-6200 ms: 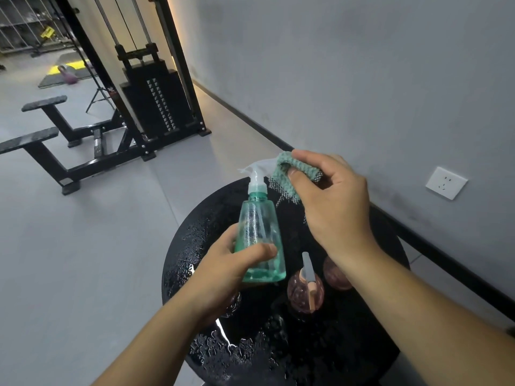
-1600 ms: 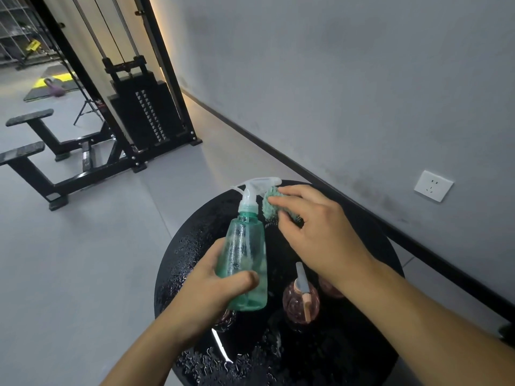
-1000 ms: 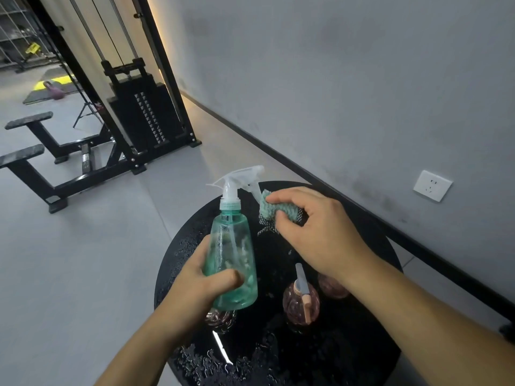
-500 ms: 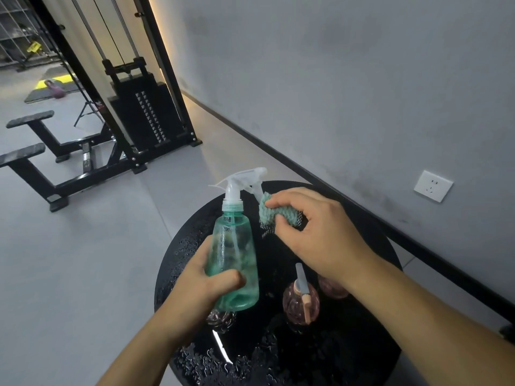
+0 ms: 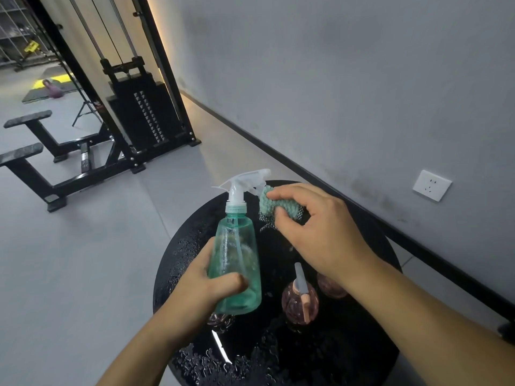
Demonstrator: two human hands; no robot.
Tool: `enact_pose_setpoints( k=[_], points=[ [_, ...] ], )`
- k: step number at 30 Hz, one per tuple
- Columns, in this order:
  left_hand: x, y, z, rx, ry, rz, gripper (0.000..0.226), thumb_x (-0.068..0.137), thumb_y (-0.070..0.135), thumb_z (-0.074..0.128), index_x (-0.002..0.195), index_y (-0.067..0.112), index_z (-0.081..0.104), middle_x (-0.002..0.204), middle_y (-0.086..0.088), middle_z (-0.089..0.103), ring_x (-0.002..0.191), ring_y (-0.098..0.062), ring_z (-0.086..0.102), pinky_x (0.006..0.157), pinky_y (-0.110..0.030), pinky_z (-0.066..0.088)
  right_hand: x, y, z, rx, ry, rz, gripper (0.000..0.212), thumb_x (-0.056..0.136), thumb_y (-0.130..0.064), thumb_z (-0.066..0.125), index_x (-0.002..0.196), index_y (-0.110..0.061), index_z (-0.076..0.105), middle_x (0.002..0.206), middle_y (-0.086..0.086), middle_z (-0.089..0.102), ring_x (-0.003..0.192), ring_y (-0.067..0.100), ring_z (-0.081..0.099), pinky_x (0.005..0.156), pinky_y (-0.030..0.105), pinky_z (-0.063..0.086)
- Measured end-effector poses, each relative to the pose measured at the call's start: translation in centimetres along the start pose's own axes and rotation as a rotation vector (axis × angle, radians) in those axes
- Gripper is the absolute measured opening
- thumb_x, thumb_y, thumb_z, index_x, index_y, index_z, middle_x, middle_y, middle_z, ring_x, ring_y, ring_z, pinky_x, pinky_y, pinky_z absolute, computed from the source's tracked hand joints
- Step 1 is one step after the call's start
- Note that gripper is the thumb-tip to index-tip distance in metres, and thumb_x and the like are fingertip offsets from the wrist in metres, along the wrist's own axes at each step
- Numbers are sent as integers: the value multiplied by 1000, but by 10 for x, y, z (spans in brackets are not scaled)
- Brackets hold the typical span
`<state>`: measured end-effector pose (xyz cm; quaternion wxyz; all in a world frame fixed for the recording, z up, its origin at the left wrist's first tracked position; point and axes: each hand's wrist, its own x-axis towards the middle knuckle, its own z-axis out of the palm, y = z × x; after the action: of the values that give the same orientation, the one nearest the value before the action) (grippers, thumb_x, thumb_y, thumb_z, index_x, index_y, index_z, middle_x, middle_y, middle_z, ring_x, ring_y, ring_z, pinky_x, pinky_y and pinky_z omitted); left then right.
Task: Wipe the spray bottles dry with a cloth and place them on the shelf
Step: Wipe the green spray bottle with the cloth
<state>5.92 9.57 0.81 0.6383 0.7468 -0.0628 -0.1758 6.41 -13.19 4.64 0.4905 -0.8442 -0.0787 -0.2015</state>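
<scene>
Compared with half a second ago, little has shifted: the left hand (image 5: 204, 285) still holds the green spray bottle (image 5: 237, 263) upright over the left part of the round black table (image 5: 370, 355), and the bottle's clear trigger head (image 5: 245, 182) has swung a touch more toward the far edge. The right hand (image 5: 320, 235) has stayed beside the head, its bunched teal cloth (image 5: 274, 206) now pressed against the underside of the trigger nozzle rather than just below it.

The left grip is closed round the lower half of the bottle, thumb across the front and fingers hidden behind. The right grip pinches the cloth between thumb and curled fingers, a bit of dark mesh hanging beneath it.

The green bottle is translucent; whether any liquid is in it cannot be told, though a pale tube shows through the wall. On the table stand small round pink bottles: one (image 5: 299, 302) with a grey stem and a pinkish nozzle, near the middle, a second (image 5: 330, 286) just beyond it and partly hidden under the right wrist, and a third (image 5: 221, 320) partly hidden below the green bottle. Their contents cannot be told. Water droplets (image 5: 220, 366) cover the table's near and left edges.

On the grey wall at right is a white socket (image 5: 432, 185); a black cable machine (image 5: 139, 115) stands on the floor beyond.
</scene>
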Motion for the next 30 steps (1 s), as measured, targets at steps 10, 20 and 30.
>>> enact_pose_setpoints(
  k=[10,20,30],
  points=[
    [0,0,3,129,72,18,58,61,33,81,115,49,66,105,-1,79,96,-25,79,84,-39,63,0,2,3,-50,97,-68,30,94,-10,69,120,-24,76,122,-15,67,118,-2,61,102,16,49],
    [-4,9,7,117,49,0,50,69,26,78,107,57,67,111,-1,80,99,-25,80,88,-42,65,-4,3,10,-131,57,-83,32,92,-7,68,118,-22,78,123,-13,66,117,0,60,102,15,47],
    [-10,21,2,373,289,222,77,69,16,91,124,57,56,111,20,74,93,-8,76,81,-29,61,7,2,-13,-5,144,22,28,91,-14,73,114,-30,78,114,-20,71,109,-5,65,97,20,54]
  ],
)
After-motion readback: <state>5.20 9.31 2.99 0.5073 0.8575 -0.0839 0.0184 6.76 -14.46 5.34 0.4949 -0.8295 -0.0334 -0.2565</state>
